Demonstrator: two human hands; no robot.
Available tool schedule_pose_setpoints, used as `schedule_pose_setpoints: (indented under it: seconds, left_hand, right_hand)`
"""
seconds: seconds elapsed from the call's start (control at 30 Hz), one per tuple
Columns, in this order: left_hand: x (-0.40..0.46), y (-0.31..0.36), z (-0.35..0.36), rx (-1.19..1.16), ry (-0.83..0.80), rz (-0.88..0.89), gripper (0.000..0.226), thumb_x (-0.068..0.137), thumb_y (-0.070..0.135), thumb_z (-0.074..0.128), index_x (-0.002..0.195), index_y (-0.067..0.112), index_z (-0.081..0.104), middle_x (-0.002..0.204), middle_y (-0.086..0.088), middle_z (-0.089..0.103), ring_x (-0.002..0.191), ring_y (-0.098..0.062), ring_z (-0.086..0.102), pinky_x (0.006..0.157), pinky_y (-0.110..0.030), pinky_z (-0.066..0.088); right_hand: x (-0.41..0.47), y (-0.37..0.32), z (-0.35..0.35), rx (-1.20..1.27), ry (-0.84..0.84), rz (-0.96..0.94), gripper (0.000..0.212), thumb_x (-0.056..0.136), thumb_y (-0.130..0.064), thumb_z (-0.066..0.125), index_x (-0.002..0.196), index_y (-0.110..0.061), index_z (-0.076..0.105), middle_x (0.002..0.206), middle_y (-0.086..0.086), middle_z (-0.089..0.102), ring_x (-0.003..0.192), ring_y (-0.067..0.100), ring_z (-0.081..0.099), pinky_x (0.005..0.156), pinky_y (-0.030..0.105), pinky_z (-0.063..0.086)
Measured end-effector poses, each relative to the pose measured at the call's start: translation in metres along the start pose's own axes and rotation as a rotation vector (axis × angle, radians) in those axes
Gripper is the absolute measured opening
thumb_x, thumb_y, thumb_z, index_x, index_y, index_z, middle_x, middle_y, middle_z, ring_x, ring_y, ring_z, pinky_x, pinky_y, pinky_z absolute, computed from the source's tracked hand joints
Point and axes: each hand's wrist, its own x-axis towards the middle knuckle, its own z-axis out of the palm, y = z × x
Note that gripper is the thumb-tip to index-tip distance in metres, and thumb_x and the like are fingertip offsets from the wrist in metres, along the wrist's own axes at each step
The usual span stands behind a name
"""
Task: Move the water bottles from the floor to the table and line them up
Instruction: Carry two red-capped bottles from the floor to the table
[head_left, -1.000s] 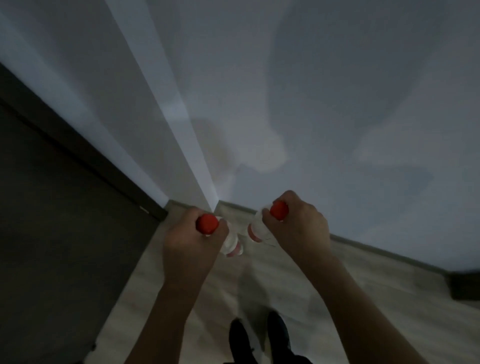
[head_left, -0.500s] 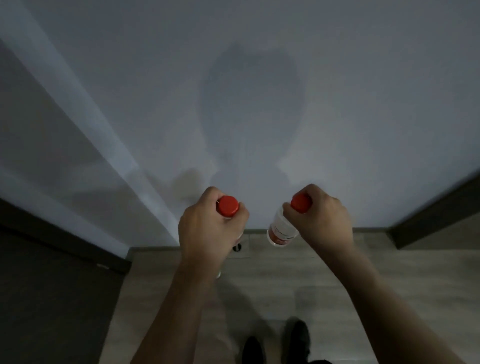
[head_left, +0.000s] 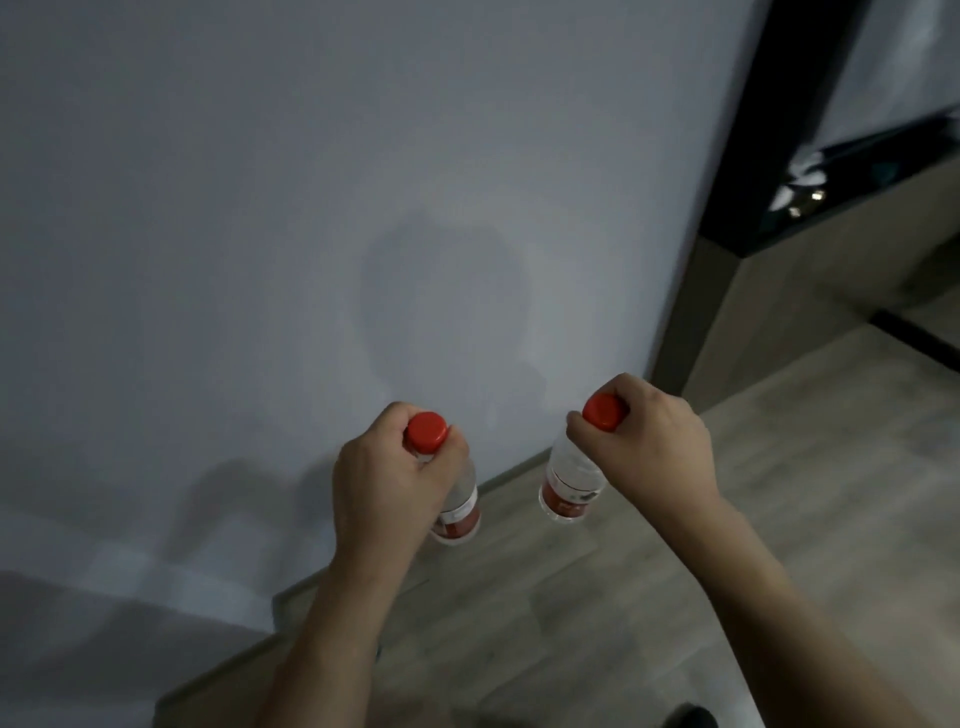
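Currently held: two water bottles, one per hand, both off the floor (head_left: 779, 519).

Item 1: left bottle (head_left: 457, 506), clear body, red label band, red cap (head_left: 426, 431). Lower centre of the frame. The left hand (head_left: 387, 480) is clamped round its neck just under the cap, fingers curled. Long axis near vertical, cap up toward the camera, base down toward the floor and tipped slightly to the right of the frame.

Item 2: right bottle (head_left: 571, 486), same make, red cap (head_left: 603, 410). Just right of centre. The right hand (head_left: 649, 441) grips the neck and cap, fingers curled round. Long axis near vertical, base down, leaning a little to the lower left of the frame.

Relation: each bottle hangs directly below its hand; the two are apart, not touching, at much the same height.

Surroundings: pale wall (head_left: 311, 208) fills the upper left and centre; a dark glossy edge (head_left: 831, 171) shows at upper right, possibly the surface, though that cannot be confirmed.

Judgement: carrying stage; if so, the right hand is nearer it. Neither bottle is set down yet.
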Motion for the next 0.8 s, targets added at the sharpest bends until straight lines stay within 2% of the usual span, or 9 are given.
schedule_pose_setpoints:
  seconds: [0.1,0.23,0.3,0.4,0.5,0.7,0.8]
  left_hand:
    - [0.000,0.055,0.050,-0.041,-0.036,0.051,0.020,0.078,0.038,0.073,0.074,0.025,0.059,0.057,0.014,0.057,0.057,-0.005,0.058,0.052,-0.019,0.041]
    - [-0.001,0.135,0.124,-0.124,-0.091,0.109,0.023,0.074,0.049,0.064,0.074,0.026,0.059,0.061,0.013,0.060,0.061,-0.006,0.059,0.053,-0.021,0.044]
    - [-0.002,0.175,0.160,-0.161,-0.114,0.156,0.024,0.074,0.051,0.063,0.073,0.027,0.059,0.063,0.014,0.061,0.063,-0.005,0.060,0.052,-0.018,0.043]
    - [-0.003,0.235,0.209,-0.225,-0.147,0.221,0.024,0.076,0.049,0.066,0.072,0.027,0.059,0.064,0.013,0.061,0.064,-0.006,0.060,0.052,-0.024,0.048]
    - [-0.008,0.296,0.251,-0.273,-0.193,0.313,0.024,0.076,0.049,0.067,0.072,0.027,0.058,0.063,0.013,0.059,0.065,-0.006,0.060,0.050,-0.017,0.045]
    - [-0.016,0.399,0.329,-0.356,-0.316,0.408,0.021,0.076,0.045,0.068,0.073,0.026,0.060,0.065,0.014,0.061,0.065,-0.005,0.060,0.055,-0.022,0.047]
    - [-0.016,0.443,0.372,-0.377,-0.384,0.431,0.019,0.076,0.040,0.070,0.074,0.024,0.061,0.064,0.013,0.062,0.065,-0.006,0.061,0.057,-0.026,0.049]
  right_hand:
    - [0.007,0.054,-0.046,0.010,0.032,0.085,0.021,0.072,-0.047,0.064,0.073,-0.031,0.051,0.065,-0.012,0.058,0.062,0.010,0.057,0.055,0.027,0.045]
    - [0.016,0.129,-0.113,-0.008,0.119,0.158,0.025,0.072,-0.045,0.065,0.070,-0.028,0.047,0.060,-0.013,0.053,0.058,0.007,0.053,0.051,0.024,0.037]
    - [0.018,0.167,-0.149,-0.032,0.163,0.190,0.026,0.073,-0.045,0.066,0.071,-0.027,0.047,0.062,-0.010,0.054,0.061,0.014,0.056,0.055,0.028,0.044]
    - [0.020,0.219,-0.200,-0.058,0.240,0.246,0.024,0.073,-0.046,0.065,0.075,-0.027,0.052,0.066,-0.009,0.058,0.066,0.015,0.060,0.061,0.035,0.053]
    - [0.018,0.267,-0.247,-0.086,0.351,0.294,0.024,0.074,-0.045,0.067,0.071,-0.027,0.050,0.062,-0.011,0.056,0.059,0.007,0.056,0.056,0.031,0.051]
    - [0.025,0.355,-0.318,-0.071,0.472,0.464,0.023,0.073,-0.046,0.067,0.075,-0.028,0.053,0.064,-0.011,0.056,0.062,0.009,0.057,0.061,0.038,0.055]
    - [0.035,0.400,-0.348,-0.076,0.508,0.535,0.023,0.073,-0.046,0.067,0.074,-0.027,0.054,0.063,-0.011,0.056,0.062,0.009,0.056,0.059,0.036,0.053]
